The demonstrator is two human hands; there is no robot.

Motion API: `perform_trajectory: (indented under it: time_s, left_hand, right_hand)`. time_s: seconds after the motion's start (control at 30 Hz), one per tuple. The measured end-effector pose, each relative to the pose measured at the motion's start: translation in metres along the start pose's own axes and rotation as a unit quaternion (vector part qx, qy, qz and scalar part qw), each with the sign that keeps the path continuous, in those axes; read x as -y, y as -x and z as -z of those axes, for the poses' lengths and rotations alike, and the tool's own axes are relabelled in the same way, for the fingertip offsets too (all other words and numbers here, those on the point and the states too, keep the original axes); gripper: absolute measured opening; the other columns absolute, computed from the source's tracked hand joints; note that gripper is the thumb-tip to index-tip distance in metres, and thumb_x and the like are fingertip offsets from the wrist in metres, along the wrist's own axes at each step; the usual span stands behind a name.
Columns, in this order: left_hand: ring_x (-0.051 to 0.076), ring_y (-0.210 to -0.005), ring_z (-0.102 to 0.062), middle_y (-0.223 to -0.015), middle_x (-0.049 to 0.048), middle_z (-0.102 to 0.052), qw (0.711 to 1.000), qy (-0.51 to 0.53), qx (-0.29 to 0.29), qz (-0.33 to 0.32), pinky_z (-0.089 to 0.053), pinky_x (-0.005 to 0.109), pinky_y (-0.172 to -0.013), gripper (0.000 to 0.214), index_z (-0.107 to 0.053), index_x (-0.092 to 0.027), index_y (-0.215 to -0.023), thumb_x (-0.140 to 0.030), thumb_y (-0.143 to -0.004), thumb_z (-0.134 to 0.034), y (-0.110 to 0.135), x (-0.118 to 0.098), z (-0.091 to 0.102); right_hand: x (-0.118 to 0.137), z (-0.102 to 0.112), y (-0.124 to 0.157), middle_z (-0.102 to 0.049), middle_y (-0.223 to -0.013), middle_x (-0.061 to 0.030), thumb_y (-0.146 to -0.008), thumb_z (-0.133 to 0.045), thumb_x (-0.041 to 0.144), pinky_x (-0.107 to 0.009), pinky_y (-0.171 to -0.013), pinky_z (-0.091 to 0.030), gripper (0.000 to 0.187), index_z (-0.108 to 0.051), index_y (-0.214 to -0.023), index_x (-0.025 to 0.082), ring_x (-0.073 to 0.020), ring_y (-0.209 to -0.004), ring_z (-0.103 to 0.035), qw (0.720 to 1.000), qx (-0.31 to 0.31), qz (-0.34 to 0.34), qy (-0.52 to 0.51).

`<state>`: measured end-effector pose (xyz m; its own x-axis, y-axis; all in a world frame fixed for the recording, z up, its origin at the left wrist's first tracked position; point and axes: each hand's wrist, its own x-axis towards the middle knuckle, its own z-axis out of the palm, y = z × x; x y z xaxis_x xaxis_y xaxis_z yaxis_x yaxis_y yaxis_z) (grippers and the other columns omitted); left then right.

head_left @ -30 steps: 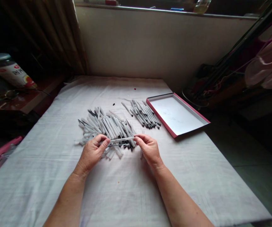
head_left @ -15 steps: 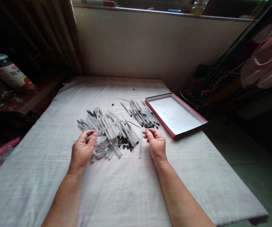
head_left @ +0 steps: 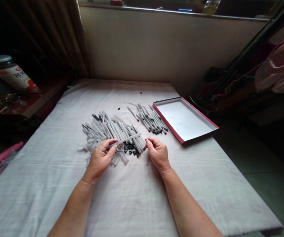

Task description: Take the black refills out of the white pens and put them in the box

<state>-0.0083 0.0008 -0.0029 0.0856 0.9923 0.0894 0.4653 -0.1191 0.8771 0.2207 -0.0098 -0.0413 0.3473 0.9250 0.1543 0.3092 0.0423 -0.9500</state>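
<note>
Nearby lie black caps (head_left: pixel 129 148); left hand (head_left: pixel 100 160) pinches a pale tube (head_left: pixel 127 138) slanting away rightward; right hand (head_left: pixel 158 154), grip unclear.

The slim pen barrel (head_left: pixel 128 138) in the left grip (head_left: pixel 102 154) looks like milky, translucent plastic, smooth with a soft sheen. The heaped barrels (head_left: pixel 116 130) just beyond that grip share this frosted plastic finish. Between the two grips, the small black plugs (head_left: pixel 127 148) appear to be hard, slightly glossy plastic. Beyond the right grip (head_left: pixel 158 153), the shallow tray (head_left: pixel 186 118) looks like cardboard, smooth white inside, with red sides. Under both grips, the surface (head_left: pixel 127 207) wears thin, matt, creased cloth. Far left of the left grip, the pink handle (head_left: pixel 6 153) seems smooth plastic.
</note>
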Motion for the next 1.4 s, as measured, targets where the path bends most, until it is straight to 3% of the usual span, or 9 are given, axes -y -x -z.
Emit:
perform_trajectory:
  time_s: [0.17,0.33,0.53,0.63,0.73,0.9,1.0,1.17,1.4]
  left_hand:
    - [0.021,-0.087,-0.066,-0.098,0.0076,-0.073,0.999,-0.022,0.025,-0.040,-0.052,0.031,-0.077,0.031,-0.070,-0.020,-0.104,-0.040,-0.086,-0.055,0.006,-0.003,-0.008]
    - [0.021,-0.097,-0.067,-0.103,0.0070,-0.073,0.994,-0.028,0.051,-0.095,-0.051,0.032,-0.088,0.028,-0.071,-0.022,-0.105,-0.037,-0.089,-0.053,0.011,-0.006,-0.021]
    - [0.017,-0.066,-0.064,-0.072,0.0025,-0.069,0.981,-0.136,0.085,-0.106,-0.047,0.026,-0.064,0.028,-0.066,-0.022,-0.084,-0.045,-0.089,-0.051,0.011,-0.009,-0.013]
    - [0.014,-0.051,-0.051,-0.053,-0.0013,-0.052,0.989,-0.077,0.110,-0.068,-0.039,0.024,-0.052,0.042,-0.052,-0.021,-0.062,-0.051,-0.091,-0.044,0.007,-0.008,0.006]
    - [0.012,-0.042,-0.038,-0.046,-0.0049,-0.039,0.999,0.022,0.043,-0.005,-0.034,0.024,-0.046,0.049,-0.045,-0.022,-0.061,-0.057,-0.094,-0.036,0.004,-0.005,0.019]
    - [0.019,-0.075,-0.063,-0.080,0.0045,-0.068,0.984,-0.133,-0.070,-0.095,-0.048,0.029,-0.073,0.036,-0.066,-0.020,-0.089,-0.049,-0.093,-0.045,-0.002,0.000,0.014]
    - [0.023,-0.090,-0.065,-0.095,0.0076,-0.071,0.953,-0.231,-0.133,-0.145,-0.047,0.033,-0.083,0.037,-0.069,-0.021,-0.105,-0.044,-0.095,-0.042,-0.006,0.008,0.012]
    - [0.025,-0.090,-0.065,-0.098,0.0083,-0.072,0.927,-0.299,-0.148,-0.173,-0.046,0.035,-0.083,0.033,-0.070,-0.021,-0.105,-0.038,-0.096,-0.043,-0.009,0.022,0.012]
    - [0.026,-0.094,-0.064,-0.102,0.0084,-0.071,0.923,-0.307,-0.158,-0.169,-0.045,0.036,-0.084,0.029,-0.069,-0.021,-0.105,-0.036,-0.093,-0.048,-0.010,0.028,0.012]
  right_hand:
    - [0.007,0.005,-0.001,-0.069,-0.060,-0.0018,-0.083,-0.058,0.059,-0.026,-0.052,-0.046,0.043,-0.073,-0.081,0.018,-0.0139,-0.048,-0.057,0.997,0.035,-0.030,-0.066]
    - [0.020,0.004,0.002,-0.062,-0.050,-0.0015,-0.074,-0.064,0.069,-0.023,-0.042,-0.035,0.054,-0.064,-0.059,0.018,-0.0085,-0.039,-0.042,0.979,0.102,-0.068,-0.164]
    - [0.025,0.002,0.002,-0.061,-0.048,0.0004,-0.063,-0.075,0.065,-0.020,-0.039,-0.031,0.049,-0.064,-0.062,0.017,-0.0068,-0.038,-0.040,0.953,0.096,-0.135,-0.253]
    - [0.022,0.013,-0.008,-0.057,-0.048,0.0037,-0.060,-0.079,0.059,-0.018,-0.039,-0.032,0.044,-0.067,-0.069,0.017,-0.0067,-0.040,-0.044,0.946,0.021,-0.134,-0.295]
    - [0.017,0.021,-0.017,-0.059,-0.052,0.0040,-0.062,-0.078,0.053,-0.018,-0.040,-0.034,0.038,-0.067,-0.073,0.019,-0.0069,-0.043,-0.048,0.938,-0.103,-0.108,-0.312]
    - [0.012,0.003,-0.005,-0.076,-0.079,-0.0062,-0.074,-0.071,0.041,-0.027,-0.056,-0.050,0.030,-0.074,-0.093,0.018,-0.0163,-0.064,-0.066,0.981,-0.034,-0.040,-0.187]
    - [0.011,-0.010,0.004,-0.077,-0.091,-0.0066,-0.079,-0.067,0.034,-0.033,-0.069,-0.053,0.023,-0.076,-0.097,0.022,-0.0206,-0.077,-0.070,0.997,0.000,0.049,-0.062]
    - [0.015,-0.018,0.003,-0.075,-0.094,-0.0078,-0.087,-0.059,0.027,-0.037,-0.086,-0.050,0.024,-0.076,-0.103,0.025,-0.0237,-0.090,-0.067,0.966,0.015,0.209,0.150]
    - [0.016,-0.023,0.004,-0.072,-0.097,-0.0092,-0.088,-0.060,0.032,-0.037,-0.086,-0.048,0.025,-0.075,-0.106,0.023,-0.0250,-0.091,-0.064,0.939,0.036,0.245,0.237]
